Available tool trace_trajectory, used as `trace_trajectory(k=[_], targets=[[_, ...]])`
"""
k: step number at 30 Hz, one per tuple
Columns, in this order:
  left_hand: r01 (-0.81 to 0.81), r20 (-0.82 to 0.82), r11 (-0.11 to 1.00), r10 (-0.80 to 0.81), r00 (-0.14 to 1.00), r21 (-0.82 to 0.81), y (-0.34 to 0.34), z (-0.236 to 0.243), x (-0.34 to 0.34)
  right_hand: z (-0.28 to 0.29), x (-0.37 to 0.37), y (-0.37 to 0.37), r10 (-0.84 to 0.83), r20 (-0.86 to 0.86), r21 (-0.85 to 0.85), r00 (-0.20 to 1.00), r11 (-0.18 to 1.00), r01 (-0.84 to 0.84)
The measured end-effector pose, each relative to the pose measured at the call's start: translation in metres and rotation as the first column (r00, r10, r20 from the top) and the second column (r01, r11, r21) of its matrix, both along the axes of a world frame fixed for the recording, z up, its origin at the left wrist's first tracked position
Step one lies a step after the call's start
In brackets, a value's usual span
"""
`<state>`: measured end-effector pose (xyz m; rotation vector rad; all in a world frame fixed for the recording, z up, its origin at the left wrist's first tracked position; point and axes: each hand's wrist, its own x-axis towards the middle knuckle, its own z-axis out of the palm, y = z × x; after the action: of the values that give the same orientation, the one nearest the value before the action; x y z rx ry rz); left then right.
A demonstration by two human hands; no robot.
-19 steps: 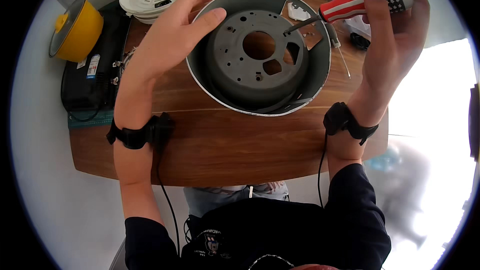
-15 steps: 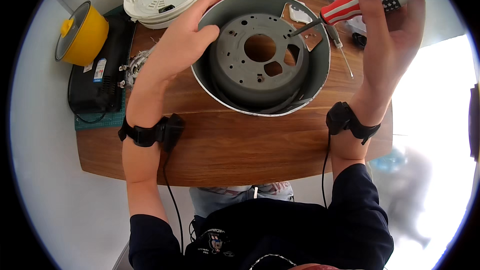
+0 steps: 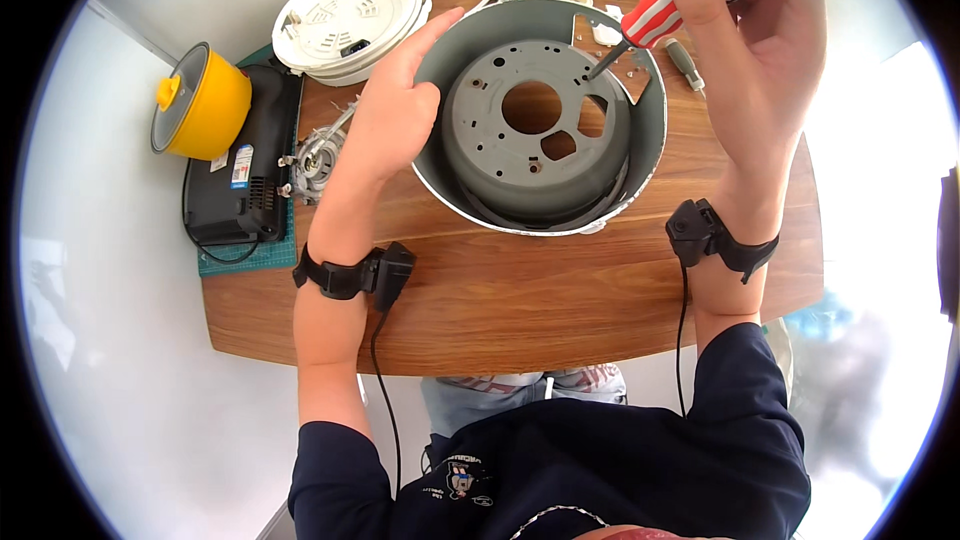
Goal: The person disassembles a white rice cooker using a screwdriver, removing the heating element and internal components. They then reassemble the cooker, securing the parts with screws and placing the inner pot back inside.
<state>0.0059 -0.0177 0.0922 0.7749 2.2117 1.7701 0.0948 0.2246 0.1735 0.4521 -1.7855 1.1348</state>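
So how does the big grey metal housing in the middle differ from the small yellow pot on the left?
The round grey metal housing is much larger than the yellow pot with the glass lid. The housing lies open, showing holes in its base, while the pot is closed by its lid. The left hand rests on the housing's rim and a red-and-white-handled screwdriver reaches into it; the pot stands untouched on a black device. Both are round.

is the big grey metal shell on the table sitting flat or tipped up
Tipped up. The round grey metal shell shows its holed inner base to the camera, its lower rim resting on the wooden table, steadied by the left hand.
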Motion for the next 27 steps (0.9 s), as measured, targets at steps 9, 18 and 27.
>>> trace_trajectory(k=[9,18,27], targets=[[-0.028,-0.035,0.999,0.027,0.999,-0.028,0.0,0.0,0.002,0.003,0.005,-0.006,-0.018,0.015,0.013,1.0,1.0,0.018],[-0.029,-0.117,0.998,0.022,0.993,-0.051,-0.001,-0.004,-0.001,-0.001,-0.001,0.003,0.015,-0.016,0.043,1.0,0.999,-0.014],[-0.038,-0.131,0.998,0.032,0.991,-0.046,-0.002,-0.007,-0.003,0.0,-0.001,-0.012,0.015,-0.018,-0.059,1.0,0.998,-0.016]])
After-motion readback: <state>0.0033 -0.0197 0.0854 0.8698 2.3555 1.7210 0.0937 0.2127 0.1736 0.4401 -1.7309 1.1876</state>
